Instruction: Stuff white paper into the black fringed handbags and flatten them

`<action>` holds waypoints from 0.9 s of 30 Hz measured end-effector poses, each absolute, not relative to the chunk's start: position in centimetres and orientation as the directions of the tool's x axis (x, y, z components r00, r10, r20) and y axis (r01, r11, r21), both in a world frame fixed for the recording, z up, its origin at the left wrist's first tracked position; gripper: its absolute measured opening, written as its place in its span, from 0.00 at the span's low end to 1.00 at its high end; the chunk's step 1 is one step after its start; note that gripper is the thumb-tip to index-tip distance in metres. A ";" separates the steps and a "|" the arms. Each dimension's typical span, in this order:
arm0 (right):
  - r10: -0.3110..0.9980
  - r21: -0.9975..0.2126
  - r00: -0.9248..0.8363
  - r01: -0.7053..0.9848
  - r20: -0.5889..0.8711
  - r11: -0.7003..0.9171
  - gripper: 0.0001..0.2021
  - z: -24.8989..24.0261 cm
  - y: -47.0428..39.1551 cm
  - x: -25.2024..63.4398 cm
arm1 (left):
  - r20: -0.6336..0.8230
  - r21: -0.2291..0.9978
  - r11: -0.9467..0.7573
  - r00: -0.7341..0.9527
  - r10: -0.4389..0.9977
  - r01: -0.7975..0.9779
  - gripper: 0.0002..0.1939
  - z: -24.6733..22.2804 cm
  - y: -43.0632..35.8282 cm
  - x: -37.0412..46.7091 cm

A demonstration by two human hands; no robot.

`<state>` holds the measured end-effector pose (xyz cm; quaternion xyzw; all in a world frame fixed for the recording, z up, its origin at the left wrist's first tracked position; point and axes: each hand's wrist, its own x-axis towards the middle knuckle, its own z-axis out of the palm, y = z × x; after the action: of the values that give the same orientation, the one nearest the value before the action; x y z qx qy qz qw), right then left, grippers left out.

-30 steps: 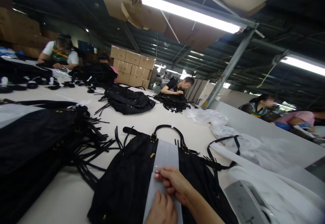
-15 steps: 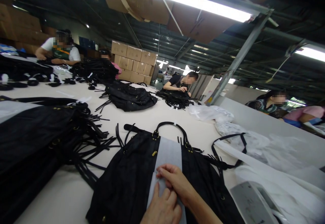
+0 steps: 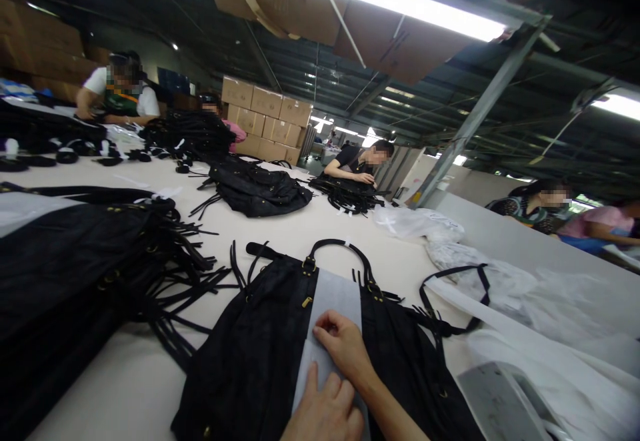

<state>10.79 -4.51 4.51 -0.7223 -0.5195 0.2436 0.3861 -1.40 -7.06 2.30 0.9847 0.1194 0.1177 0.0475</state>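
Observation:
A black handbag (image 3: pixel 260 347) with fringe, brass fittings and an arched handle (image 3: pixel 345 244) lies on the table in front of me. Down its middle runs a pale grey wrapping strip (image 3: pixel 340 291), with an overlapping edge under my hands. My right hand (image 3: pixel 345 347) is at that edge, thumb and forefinger curled together in a pinch; anything between them is too small to make out. Just below, my left hand (image 3: pixel 327 407) rests on the strip, forefinger stretched out and the other fingers slightly bent. Its thumb is hidden.
Another fringed black bag (image 3: pixel 65 267) lies close on the left, and one more (image 3: pixel 260 187) farther back. A grey tape dispenser-like object (image 3: pixel 505 401) and clear plastic bags (image 3: pixel 510 287) are at the right. Co-workers sit around the table, beside stacked cartons (image 3: pixel 265 117).
My right hand has shifted slightly up the strip, its fingers curling into a rounder pinch. My left hand stays pressed on the strip. The view has tilted a little.

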 end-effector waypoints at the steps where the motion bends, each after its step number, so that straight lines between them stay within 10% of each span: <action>1: 0.942 -0.784 0.330 0.601 0.066 -0.156 0.06 4.4 -4.4 10.8 | 0.210 0.126 -0.967 0.947 0.243 0.220 0.08 2.5 -7.1 -1.4; 11: 0.922 -0.734 0.381 0.647 0.074 -0.209 0.09 4.5 -3.3 12.2 | 0.268 0.083 -0.975 0.938 0.221 0.206 0.05 2.5 -7.0 -1.8; 16: 0.972 -0.778 0.216 0.595 -0.089 -0.204 0.31 5.4 -4.0 12.8 | 0.344 0.040 -0.981 0.919 0.192 0.191 0.06 1.6 -6.9 -1.7; 27: 0.934 -0.713 0.290 0.699 0.208 -0.058 0.05 5.8 -4.5 10.9 | 0.341 -0.018 -0.979 0.922 0.184 0.202 0.09 0.8 -6.5 -1.6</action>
<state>10.89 -4.53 5.84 -0.7101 -0.5750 0.1567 0.3749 -1.57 -6.55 0.82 0.9799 0.0983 0.1714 -0.0264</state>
